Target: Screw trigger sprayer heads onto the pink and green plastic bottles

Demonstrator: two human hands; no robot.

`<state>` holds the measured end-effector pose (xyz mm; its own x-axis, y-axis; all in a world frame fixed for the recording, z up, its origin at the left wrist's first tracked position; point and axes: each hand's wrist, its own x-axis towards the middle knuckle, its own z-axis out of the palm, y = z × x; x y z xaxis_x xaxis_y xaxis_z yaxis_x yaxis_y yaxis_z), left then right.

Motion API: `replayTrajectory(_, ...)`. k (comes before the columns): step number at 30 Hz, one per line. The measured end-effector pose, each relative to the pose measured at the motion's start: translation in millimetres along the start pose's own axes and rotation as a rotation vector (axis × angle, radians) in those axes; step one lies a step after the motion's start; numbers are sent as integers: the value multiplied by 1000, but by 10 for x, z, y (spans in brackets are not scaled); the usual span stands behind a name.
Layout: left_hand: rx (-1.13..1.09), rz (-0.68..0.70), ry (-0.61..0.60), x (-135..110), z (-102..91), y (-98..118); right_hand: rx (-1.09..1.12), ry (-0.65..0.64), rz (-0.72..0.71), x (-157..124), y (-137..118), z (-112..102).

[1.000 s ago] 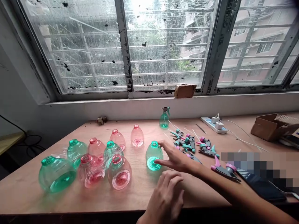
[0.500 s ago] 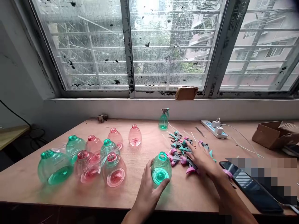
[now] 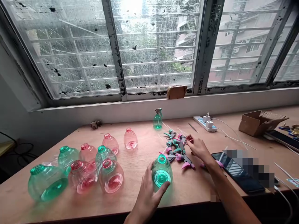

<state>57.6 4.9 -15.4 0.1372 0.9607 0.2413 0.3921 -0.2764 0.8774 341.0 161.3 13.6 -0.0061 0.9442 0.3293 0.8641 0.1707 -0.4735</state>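
My left hand (image 3: 150, 189) is wrapped round a clear green bottle (image 3: 162, 171) with an open neck, upright at the table's front. To its right, my right hand (image 3: 199, 151) is at the right edge of a pile of pink, green and grey spray heads (image 3: 178, 146). Its fingers are curled together; whatever is between them is hidden. Some spray heads have thin white tubes. On the left stand several capless bottles, among them a pink bottle (image 3: 113, 177) and a large green bottle (image 3: 48, 183). A complete green spray bottle (image 3: 157, 122) stands behind the pile.
A dark phone (image 3: 240, 172) lies right of my right forearm. Farther back are a white power strip (image 3: 205, 124) with plugs and cables, a thin pointed tool (image 3: 193, 128) and an open cardboard box (image 3: 258, 124). The window sill (image 3: 140, 104) bounds the table's back.
The view has turned to the right. My right hand has drawn from over the spray heads to their right edge, its fingers curling in. The left hand keeps the green bottle in place.
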Motion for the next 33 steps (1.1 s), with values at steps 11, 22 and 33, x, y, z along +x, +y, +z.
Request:
replayTrajectory(11, 46, 14, -25, 8, -1, 88, 82, -50, 5, -165, -143, 128)
replayTrajectory(22, 113, 56, -61, -35, -16, 97, 618, 273, -149, -356, -543, -643)
replayTrajectory(33, 139, 110, -150, -37, -38, 173, 910, 605, -177, -897, -762, -1221)
